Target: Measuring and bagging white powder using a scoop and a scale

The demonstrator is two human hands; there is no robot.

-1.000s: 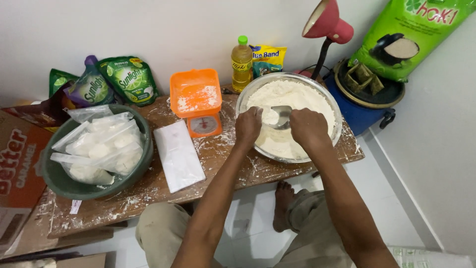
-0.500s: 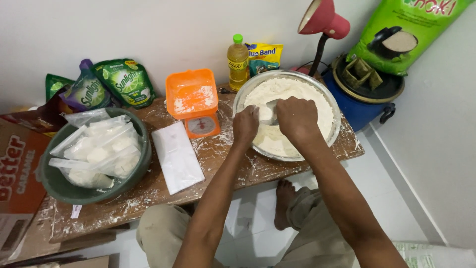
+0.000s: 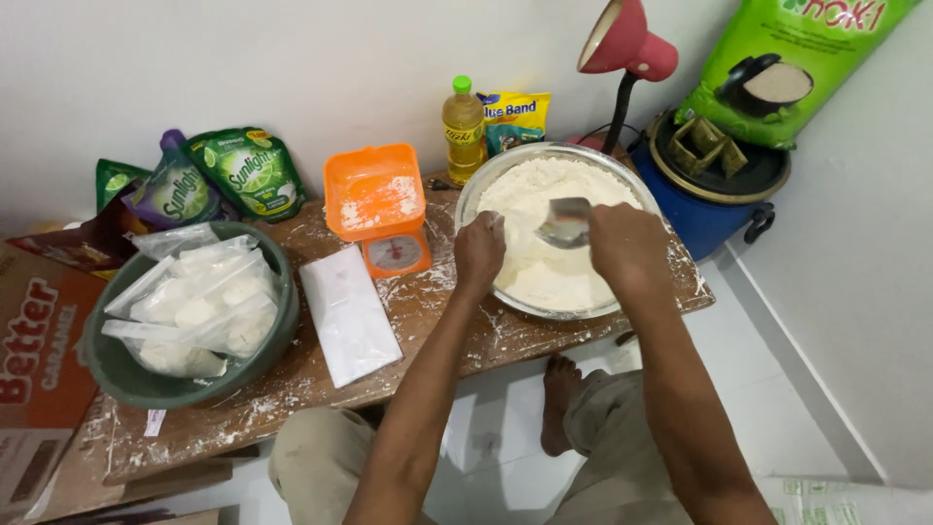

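right hand [image 3: 627, 248] has its fingers clamped on the metal scoop [image 3: 567, 223], which points left over the flour bowl [image 3: 622, 297] toward the left hand [image 3: 479, 251], fingers pinched together, just beside it.

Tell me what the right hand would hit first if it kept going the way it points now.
The right hand holds a metal scoop pointing left over the flour in the metal bowl. Straight on, the scoop would probably meet the left hand first, though depth is unclear.

Floury wooden table [image 3: 292, 374] bears basin [image 3: 117, 365], scale [image 3: 381, 209], flour bowl [image 3: 473, 190].
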